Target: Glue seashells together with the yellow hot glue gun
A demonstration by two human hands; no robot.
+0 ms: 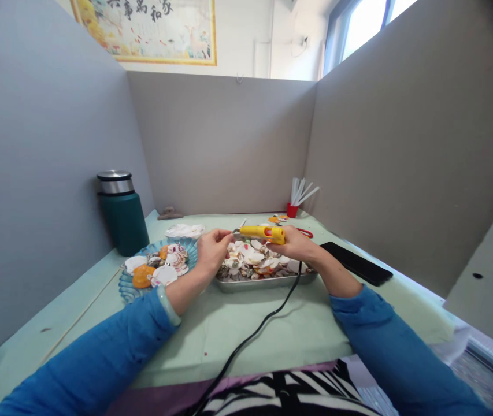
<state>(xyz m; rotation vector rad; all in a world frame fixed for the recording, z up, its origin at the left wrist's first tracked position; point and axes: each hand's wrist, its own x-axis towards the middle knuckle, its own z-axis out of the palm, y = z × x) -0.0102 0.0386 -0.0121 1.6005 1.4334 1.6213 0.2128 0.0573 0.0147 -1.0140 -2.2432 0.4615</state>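
Observation:
My right hand [295,244] is wrapped round a yellow hot glue gun [263,232], held level above a metal tray [267,283]. A black cord [260,328] hangs from the gun and runs down towards my lap. The gun's nozzle points left, at the fingertips of my left hand [214,252]. Those fingers are pinched together by the nozzle; whatever they hold is too small or hidden to name. Below the gun, mixed seashells [252,257] fill the tray. Left of my left hand, a blue scalloped plate [125,287] bears white, orange and speckled shells [165,275].
A green thermos [123,222] stands at the left partition. White glue sticks [300,192] rise from a red cup [292,210] at the back right. Right of the tray lies a black phone [356,263]. White shells [184,230] lie behind the plate. Grey partitions [224,138] enclose the table.

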